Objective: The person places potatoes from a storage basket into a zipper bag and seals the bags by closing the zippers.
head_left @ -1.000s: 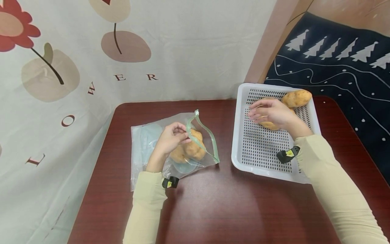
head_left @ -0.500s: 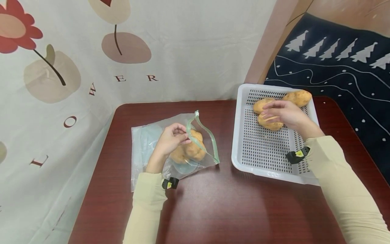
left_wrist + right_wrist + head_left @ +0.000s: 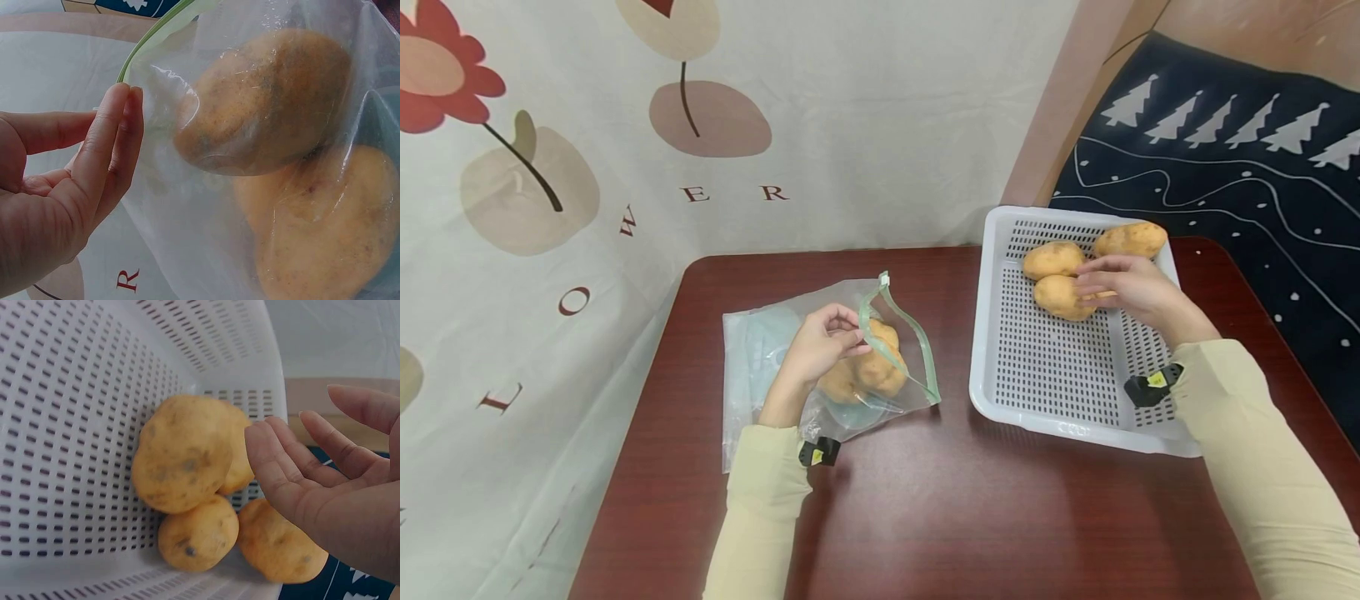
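A clear zip bag (image 3: 748, 367) with a green zip edge lies at the left of the table, its mouth spread toward the right. Potatoes (image 3: 880, 371) show through its film near the mouth. My left hand (image 3: 820, 346) pinches the near lip of the bag between thumb and fingers; the left wrist view shows the fingertips (image 3: 115, 94) at the green strip. My right hand (image 3: 1138, 292) hovers over the white plastic basket (image 3: 980, 333), fingers spread and holding nothing. Below and beside it lie several potatoes (image 3: 1052, 260), one leaning on the far right corner.
The basket stands at the right of the dark red wooden table (image 3: 925, 500). A pale printed cloth (image 3: 880, 167) hangs behind the table, and a dark blue cloth (image 3: 1240, 183) with white trees is at the right. A small black camera sits on each wrist.
My right hand has drawn rightward and slightly toward me over the basket, uncovering two potatoes on the left. My left hand and the bag have stayed in place.
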The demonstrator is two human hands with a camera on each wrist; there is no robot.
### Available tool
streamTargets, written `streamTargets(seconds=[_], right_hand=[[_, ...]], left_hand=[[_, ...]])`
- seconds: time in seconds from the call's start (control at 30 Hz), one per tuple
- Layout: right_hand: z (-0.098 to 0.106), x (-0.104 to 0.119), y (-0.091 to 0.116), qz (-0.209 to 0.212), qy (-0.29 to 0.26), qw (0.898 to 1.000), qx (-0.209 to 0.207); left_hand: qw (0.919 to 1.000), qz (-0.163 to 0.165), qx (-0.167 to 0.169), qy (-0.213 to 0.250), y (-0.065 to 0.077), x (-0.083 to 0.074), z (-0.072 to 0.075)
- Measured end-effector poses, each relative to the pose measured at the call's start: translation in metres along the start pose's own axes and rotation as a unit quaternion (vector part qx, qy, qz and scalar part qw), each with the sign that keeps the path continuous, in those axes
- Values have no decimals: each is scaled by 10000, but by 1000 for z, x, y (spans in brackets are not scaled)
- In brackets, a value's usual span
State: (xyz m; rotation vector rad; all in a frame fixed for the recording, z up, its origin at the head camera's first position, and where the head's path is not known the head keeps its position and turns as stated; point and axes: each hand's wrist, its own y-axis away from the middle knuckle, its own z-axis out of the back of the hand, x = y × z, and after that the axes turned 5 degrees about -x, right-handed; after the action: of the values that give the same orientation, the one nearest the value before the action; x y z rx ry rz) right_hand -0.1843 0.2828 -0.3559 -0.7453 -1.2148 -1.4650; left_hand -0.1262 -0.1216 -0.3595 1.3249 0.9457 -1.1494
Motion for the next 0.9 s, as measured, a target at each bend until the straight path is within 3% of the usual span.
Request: streamTargets(seconds=[0.13, 0.67, 0.9], right_hand=[[6, -8, -1, -18, -60, 9999, -93], [14, -32, -2, -409, 662, 9955, -532], [14, -40, -3, -524, 332, 9962, -605]], left_hand=[[10000, -21, -2, -9, 0, 0, 0], [10000, -21, -27, -45, 0, 2, 0], [10000, 10, -26, -55, 0, 1, 1]])
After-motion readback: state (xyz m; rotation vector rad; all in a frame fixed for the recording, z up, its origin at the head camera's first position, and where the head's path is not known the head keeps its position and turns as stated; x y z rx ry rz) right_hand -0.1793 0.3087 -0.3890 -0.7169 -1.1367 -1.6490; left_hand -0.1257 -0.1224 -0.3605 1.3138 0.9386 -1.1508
